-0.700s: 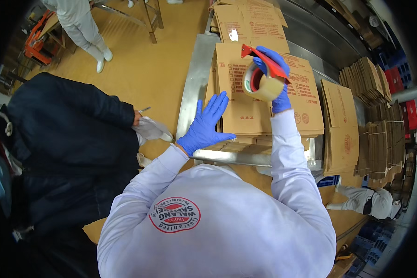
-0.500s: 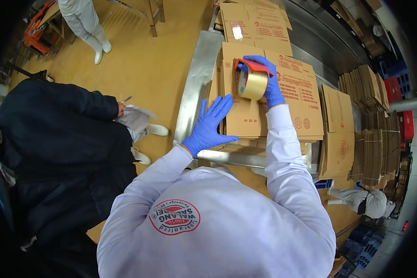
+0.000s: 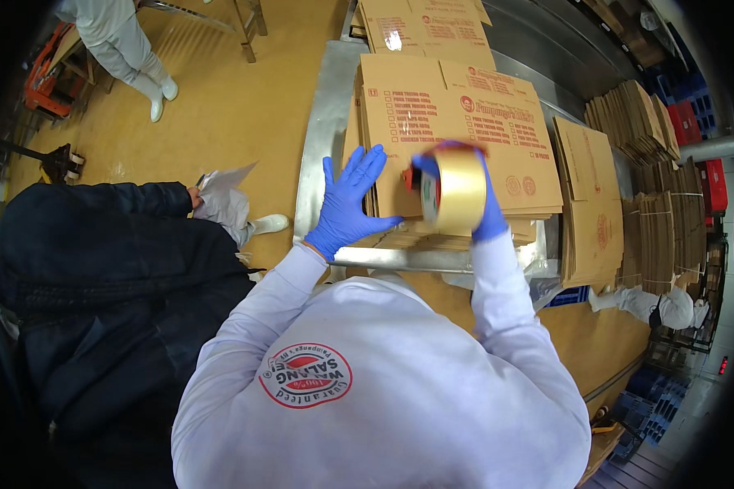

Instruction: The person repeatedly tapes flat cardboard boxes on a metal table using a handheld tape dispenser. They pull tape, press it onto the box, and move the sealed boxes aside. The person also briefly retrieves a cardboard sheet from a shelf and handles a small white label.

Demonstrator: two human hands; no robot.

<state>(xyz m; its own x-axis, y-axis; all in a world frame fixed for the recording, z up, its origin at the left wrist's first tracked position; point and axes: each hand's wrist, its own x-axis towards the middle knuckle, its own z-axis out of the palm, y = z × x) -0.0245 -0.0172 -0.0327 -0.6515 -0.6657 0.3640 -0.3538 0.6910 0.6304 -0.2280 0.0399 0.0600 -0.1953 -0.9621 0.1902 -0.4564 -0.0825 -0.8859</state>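
In my blue-gloved right hand [image 3: 488, 196] is a red tape dispenser [image 3: 453, 148] with a wide roll of yellowish packing tape [image 3: 462, 191]. It is held over the near edge of the top flattened carton [image 3: 432, 106], and the hand is smeared by motion. My left hand [image 3: 347, 204], gloved in blue too, lies with fingers spread at the left near corner of that carton stack. Red print covers the brown cardboard. Whether the tape touches the carton I cannot tell.
The stack stands on a metal table [image 3: 322, 122]. More flat cartons [image 3: 428, 33] lie beyond it, and others [image 3: 591, 204] stand to the right. At left, close by, is a person in a dark jacket [image 3: 106, 269] holding papers [image 3: 224, 191]. Tied cardboard bundles [image 3: 652, 236] are farther right.
My right hand has brought the tape dispenser nearer to me, from the carton's middle to its near edge. My left hand stays spread at the corner. The whole view has shifted slightly.
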